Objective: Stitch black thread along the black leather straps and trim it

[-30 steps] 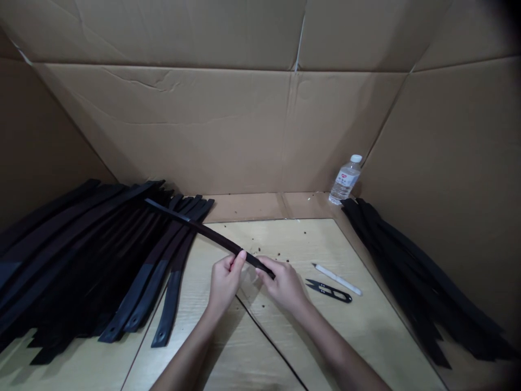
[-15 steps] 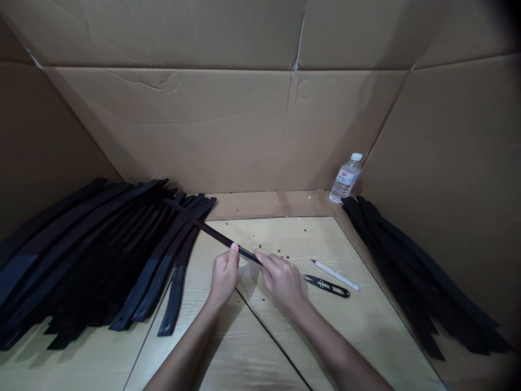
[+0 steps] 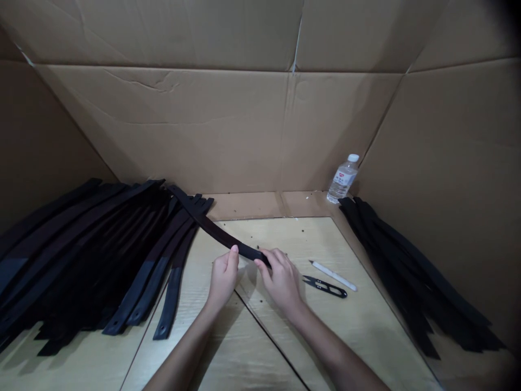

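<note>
A long dark strap (image 3: 220, 234), black at its ends and dark brown in the middle, is held between my two hands above the board. My left hand (image 3: 224, 271) grips it from below, thumb lying on top. Around the strap's near right end, the fingers of my right hand (image 3: 280, 276) are closed and hide its tip. The strap's far end reaches up and left over a row of similar straps (image 3: 163, 271). Right of my right hand lie black thread snips (image 3: 325, 286) and a white pencil-like marker (image 3: 334, 275).
A large heap of dark straps (image 3: 73, 244) covers the left side. More black strips (image 3: 411, 271) lie along the right cardboard wall (image 3: 456, 163). A water bottle (image 3: 342, 179) stands in the back right corner. Dark crumbs dot the wooden board (image 3: 252, 336).
The strap has turned from edge-on to show its broad face, and it now curves. My right fingers have shifted their hold at its end. The view has moved slightly.
</note>
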Motion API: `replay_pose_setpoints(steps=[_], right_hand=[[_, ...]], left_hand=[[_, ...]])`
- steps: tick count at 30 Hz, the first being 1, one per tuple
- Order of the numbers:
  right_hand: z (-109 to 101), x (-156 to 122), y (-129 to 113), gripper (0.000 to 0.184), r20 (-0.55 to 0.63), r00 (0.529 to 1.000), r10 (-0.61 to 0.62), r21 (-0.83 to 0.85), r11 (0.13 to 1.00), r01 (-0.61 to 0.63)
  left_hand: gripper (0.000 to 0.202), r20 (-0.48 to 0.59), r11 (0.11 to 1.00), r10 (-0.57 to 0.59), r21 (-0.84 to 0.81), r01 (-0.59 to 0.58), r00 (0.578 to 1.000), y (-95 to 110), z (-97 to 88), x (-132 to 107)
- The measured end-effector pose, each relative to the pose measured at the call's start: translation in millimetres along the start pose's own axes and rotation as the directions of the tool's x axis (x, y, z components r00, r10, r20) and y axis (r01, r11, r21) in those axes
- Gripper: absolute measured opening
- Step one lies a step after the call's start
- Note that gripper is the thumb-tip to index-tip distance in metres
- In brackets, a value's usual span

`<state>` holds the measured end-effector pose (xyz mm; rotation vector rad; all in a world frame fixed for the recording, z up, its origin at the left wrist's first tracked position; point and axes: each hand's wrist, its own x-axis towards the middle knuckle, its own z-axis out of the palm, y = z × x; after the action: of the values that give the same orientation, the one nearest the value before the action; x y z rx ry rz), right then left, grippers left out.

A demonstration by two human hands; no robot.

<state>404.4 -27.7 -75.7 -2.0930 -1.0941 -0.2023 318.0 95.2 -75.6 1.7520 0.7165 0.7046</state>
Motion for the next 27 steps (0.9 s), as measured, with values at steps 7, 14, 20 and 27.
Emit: replay_pose_setpoints(steps=[7, 14, 20, 27], right_hand=[[1.4, -3.4, 0.4, 0.024, -0.036, 0.999, 0.007, -0.012, 1.0, -0.007], [0.5, -3.3, 0.0, 0.025, -0.023, 1.0, 0.015, 0.006, 1.0, -0.015], [-1.5, -2.3, 1.5, 0.024, -0.036, 0.999, 0.015, 0.012, 1.0, -0.015], [-8.0, 1.3, -0.2, 0.024, -0.014, 0.999, 0.048, 0.029, 0.998, -0.048]], left_hand=[[0.048, -0.02, 1.0, -0.023, -0.007, 0.023, 1.0, -0.1, 1.1, 1.3], [0.037, -0.054, 0.998, 0.047, 0.052, -0.044, 0.997, 2.3, -0.7, -1.0], [0.032, -0.083, 0.979, 0.163, 0.14, -0.15, 0.983, 4.4, -3.8, -6.3], [0.028, -0.006, 0.985, 0.167, -0.041, -0.167, 0.986, 6.3, -4.1, -3.1]])
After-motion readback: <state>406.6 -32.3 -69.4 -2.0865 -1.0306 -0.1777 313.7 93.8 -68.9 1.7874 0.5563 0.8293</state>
